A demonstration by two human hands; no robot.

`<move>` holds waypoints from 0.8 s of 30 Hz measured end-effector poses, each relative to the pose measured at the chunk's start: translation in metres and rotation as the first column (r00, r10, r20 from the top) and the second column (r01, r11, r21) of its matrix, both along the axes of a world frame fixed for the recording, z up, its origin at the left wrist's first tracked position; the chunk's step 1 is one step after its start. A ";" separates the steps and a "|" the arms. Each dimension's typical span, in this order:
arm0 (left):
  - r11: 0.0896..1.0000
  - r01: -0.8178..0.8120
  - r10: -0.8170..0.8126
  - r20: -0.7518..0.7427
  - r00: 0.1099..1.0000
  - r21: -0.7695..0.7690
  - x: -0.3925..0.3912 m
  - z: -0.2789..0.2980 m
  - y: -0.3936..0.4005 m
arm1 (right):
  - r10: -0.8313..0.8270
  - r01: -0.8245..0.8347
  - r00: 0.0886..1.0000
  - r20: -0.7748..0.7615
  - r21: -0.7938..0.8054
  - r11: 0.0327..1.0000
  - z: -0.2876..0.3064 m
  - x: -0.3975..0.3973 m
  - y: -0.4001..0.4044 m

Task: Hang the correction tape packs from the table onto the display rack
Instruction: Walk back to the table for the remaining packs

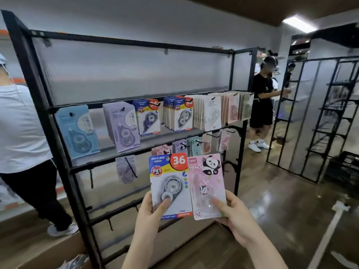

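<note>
blue pack (170, 186) pinched in left hand (150, 209), pink pack (207, 188) in right hand (236, 212), edges touching.

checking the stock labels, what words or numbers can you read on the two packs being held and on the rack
"JINUO", "36", "SUPER VALUE", "PET", "SMOOTH": blue pack in the left hand.
"PANDA": pink pack in the right hand.
"36": lilac pack on the rack.
"PET", part of "36": hanging blue packs.
"36": white pack.
Other print is too small or blurred.
</note>
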State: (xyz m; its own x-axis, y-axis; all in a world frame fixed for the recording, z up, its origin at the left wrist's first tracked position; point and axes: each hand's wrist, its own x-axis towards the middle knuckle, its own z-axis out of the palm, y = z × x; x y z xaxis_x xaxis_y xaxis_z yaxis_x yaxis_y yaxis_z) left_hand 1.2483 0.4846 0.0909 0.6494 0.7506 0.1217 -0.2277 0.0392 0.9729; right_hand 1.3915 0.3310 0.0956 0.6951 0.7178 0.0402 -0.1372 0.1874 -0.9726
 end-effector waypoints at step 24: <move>0.972 -0.183 0.156 0.176 0.972 0.148 0.282 0.085 0.102 | 0.014 -0.014 1.000 -0.003 0.022 1.000 -0.009 0.255 0.097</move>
